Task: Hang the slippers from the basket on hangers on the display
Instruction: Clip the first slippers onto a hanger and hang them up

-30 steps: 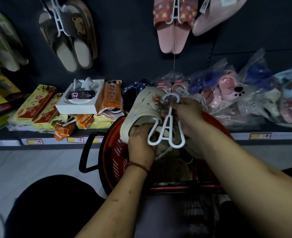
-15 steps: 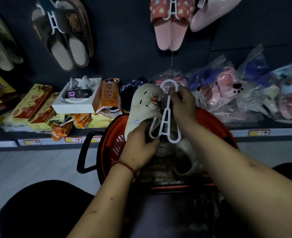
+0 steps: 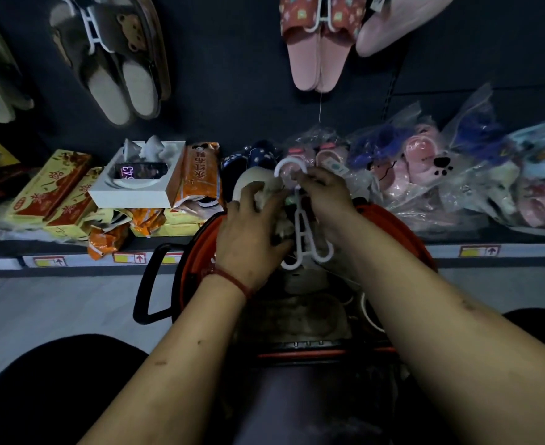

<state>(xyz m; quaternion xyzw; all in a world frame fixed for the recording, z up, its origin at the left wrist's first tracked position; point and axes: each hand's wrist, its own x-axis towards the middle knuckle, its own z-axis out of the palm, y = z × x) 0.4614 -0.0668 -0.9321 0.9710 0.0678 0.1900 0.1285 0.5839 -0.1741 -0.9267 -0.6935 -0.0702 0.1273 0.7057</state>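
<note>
Phone [image 3: 140, 171] on tissue box [image 3: 136, 187]

The wall [image 3: 232, 75] behind the shelf is a dark panel, almost black, with a vertical seam on the right side. A low shelf [image 3: 521, 248] runs along it from left to right, and its pale front edge carries small price labels [image 3: 129, 258] with red arrows. Below the shelf the floor [image 3: 56, 306] is light grey and smooth. The light is dim.
</note>
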